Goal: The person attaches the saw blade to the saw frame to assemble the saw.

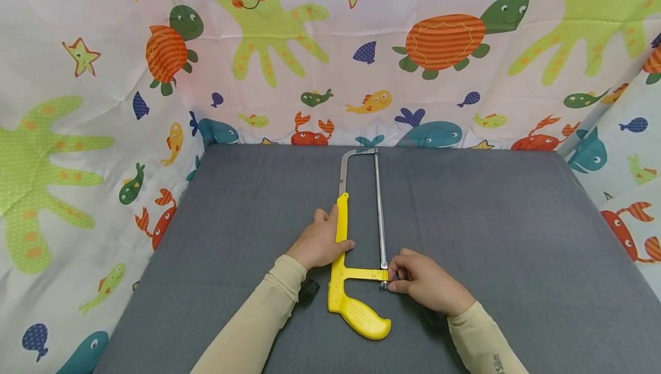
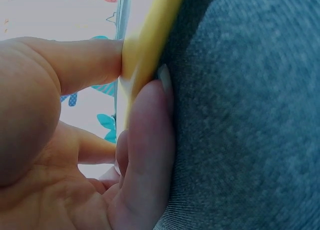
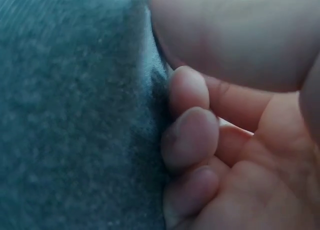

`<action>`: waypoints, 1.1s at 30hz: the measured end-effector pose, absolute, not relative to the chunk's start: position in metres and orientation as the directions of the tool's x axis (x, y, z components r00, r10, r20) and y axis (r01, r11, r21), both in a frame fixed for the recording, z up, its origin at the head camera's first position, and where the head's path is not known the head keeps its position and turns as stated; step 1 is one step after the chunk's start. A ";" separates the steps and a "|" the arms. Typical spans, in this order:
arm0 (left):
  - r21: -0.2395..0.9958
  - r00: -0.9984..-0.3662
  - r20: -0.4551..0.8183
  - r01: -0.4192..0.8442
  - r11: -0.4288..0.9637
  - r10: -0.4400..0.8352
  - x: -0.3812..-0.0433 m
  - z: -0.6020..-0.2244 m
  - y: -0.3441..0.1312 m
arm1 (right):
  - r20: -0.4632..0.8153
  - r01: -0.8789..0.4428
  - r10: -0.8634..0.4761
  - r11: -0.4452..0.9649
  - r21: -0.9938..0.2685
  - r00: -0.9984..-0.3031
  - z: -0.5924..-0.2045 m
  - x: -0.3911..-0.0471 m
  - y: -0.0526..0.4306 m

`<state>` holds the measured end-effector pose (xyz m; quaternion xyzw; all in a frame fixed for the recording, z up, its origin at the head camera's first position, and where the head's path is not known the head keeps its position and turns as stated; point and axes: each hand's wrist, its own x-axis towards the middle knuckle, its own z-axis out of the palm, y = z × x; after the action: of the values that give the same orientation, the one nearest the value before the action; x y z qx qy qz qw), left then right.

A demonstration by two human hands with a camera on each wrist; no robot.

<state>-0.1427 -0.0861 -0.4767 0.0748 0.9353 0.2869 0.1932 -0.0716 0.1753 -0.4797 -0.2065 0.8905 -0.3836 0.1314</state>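
Note:
A hacksaw (image 1: 338,271) with a yellow handle lies on the grey cloth, its silver frame pointing away from me. Its blade (image 1: 380,207) runs along the right side, down to a yellow cross arm (image 1: 364,273). My left hand (image 1: 320,242) grips the yellow upper part of the frame, thumb over the top. In the left wrist view, thumb and fingers stand on either side of the yellow bar (image 2: 145,50). My right hand (image 1: 426,282), fingers curled, pinches at the small metal wing nut (image 1: 384,285) by the cross arm's end. The right wrist view does not show the nut.
Grey cloth (image 1: 490,230) covers the table. Curtains (image 1: 330,47) printed with sea animals stand behind it and at both sides. A dark object (image 1: 308,291) shows beside my left wrist, partly hidden by the sleeve.

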 end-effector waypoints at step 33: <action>0.592 -0.912 -0.321 0.017 0.806 0.255 -0.142 -0.474 -0.088 | -0.127 -0.198 -0.408 0.664 -0.721 -0.904 -0.479 -0.072 0.173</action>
<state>-0.1417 -0.0876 -0.4740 0.0731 0.9297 0.3027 0.1966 -0.0723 0.1726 -0.4787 -0.1681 0.9013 -0.3738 0.1403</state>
